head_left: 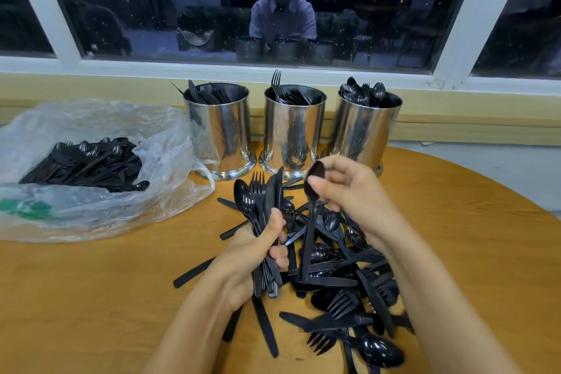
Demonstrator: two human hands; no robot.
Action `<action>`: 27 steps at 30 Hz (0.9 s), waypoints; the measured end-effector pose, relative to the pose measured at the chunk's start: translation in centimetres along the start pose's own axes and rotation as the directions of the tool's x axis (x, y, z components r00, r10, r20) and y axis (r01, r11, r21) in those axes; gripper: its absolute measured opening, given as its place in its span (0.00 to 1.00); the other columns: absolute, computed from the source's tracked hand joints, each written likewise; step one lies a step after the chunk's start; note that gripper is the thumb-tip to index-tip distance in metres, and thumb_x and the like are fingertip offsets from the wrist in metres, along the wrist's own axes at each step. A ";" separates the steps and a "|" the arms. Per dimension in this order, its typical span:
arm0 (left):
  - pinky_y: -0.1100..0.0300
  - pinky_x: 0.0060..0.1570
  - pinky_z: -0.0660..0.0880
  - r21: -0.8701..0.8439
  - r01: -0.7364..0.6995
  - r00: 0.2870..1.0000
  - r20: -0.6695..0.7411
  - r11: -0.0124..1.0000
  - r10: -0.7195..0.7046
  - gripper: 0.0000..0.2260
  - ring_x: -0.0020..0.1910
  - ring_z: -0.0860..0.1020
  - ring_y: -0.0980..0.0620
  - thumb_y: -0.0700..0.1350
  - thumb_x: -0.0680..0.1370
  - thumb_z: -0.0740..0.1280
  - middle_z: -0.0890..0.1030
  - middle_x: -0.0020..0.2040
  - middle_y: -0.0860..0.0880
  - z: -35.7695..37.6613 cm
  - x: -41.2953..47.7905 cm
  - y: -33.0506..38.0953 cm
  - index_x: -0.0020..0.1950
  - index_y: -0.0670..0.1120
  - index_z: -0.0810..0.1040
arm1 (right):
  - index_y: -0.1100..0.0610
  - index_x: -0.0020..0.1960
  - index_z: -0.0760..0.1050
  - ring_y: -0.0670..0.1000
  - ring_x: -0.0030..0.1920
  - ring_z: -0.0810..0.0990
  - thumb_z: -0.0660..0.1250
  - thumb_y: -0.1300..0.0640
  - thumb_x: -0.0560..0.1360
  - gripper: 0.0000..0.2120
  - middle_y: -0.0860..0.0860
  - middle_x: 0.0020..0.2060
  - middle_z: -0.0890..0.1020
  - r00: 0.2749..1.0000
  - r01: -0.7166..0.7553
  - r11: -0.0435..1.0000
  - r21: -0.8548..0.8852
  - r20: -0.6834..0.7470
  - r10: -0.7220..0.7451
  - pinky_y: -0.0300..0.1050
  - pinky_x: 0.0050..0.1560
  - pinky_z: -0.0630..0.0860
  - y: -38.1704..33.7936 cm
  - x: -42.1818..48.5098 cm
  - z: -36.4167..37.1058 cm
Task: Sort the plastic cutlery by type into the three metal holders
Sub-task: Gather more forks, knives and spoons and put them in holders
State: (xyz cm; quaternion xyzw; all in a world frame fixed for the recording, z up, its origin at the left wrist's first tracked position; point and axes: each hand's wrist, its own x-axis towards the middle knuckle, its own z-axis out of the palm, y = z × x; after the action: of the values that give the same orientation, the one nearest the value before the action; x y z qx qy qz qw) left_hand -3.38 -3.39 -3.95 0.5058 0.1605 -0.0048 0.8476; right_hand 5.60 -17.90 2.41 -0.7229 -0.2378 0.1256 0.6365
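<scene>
My left hand (pixel 258 249) is curled tight round a mixed bunch of black plastic forks, knives and a spoon (pixel 264 194), heads up, I think so the other hand can pick them out one by one. My right hand (pixel 349 191) pinches one black plastic spoon (pixel 312 222) just under its round bowl, so the bowl pokes up above the thumb and the long handle hangs down over the loose black pile (pixel 349 267). It is near the right-hand shiny metal holder (pixel 362 130), the one with spoons, so I think it belongs there.
</scene>
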 end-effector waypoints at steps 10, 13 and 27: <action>0.61 0.33 0.70 0.205 -0.093 0.991 0.115 0.974 0.070 0.08 0.30 0.70 0.53 0.45 0.77 0.72 0.72 0.33 0.48 0.0 -0.1 -0.3 0.44 0.43 0.74 | 0.51 0.46 0.79 0.45 0.30 0.78 0.73 0.62 0.72 0.08 0.51 0.34 0.76 0.986 0.163 0.983 -0.082 -0.018 -0.165 0.36 0.34 0.77 0.9 -0.2 3.4; 0.62 0.34 0.71 0.189 -0.141 0.987 0.102 0.972 0.123 0.12 0.30 0.69 0.52 0.46 0.80 0.65 0.70 0.31 0.47 0.1 -0.5 0.2 0.38 0.42 0.76 | 0.51 0.53 0.79 0.45 0.36 0.76 0.74 0.57 0.72 0.10 0.50 0.39 0.74 0.976 0.156 0.988 -0.004 -0.150 -0.155 0.36 0.39 0.75 0.8 0.1 2.3; 0.56 0.38 0.80 0.078 -0.224 0.972 -0.047 0.971 0.228 0.13 0.39 0.84 0.45 0.43 0.74 0.71 0.85 0.43 0.40 3.0 -5.5 5.3 0.57 0.40 0.78 | 0.56 0.45 0.77 0.42 0.35 0.76 0.60 0.46 0.81 0.15 0.46 0.37 0.79 0.992 0.004 0.994 -0.109 0.126 0.010 0.35 0.39 0.70 -4.4 -0.8 3.6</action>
State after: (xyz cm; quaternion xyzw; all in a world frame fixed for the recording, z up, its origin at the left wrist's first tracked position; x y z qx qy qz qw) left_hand -6.90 -4.23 3.43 0.5511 0.1252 0.1002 0.8189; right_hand 2.39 -14.83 6.07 -0.7475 -0.2829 0.1590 0.5796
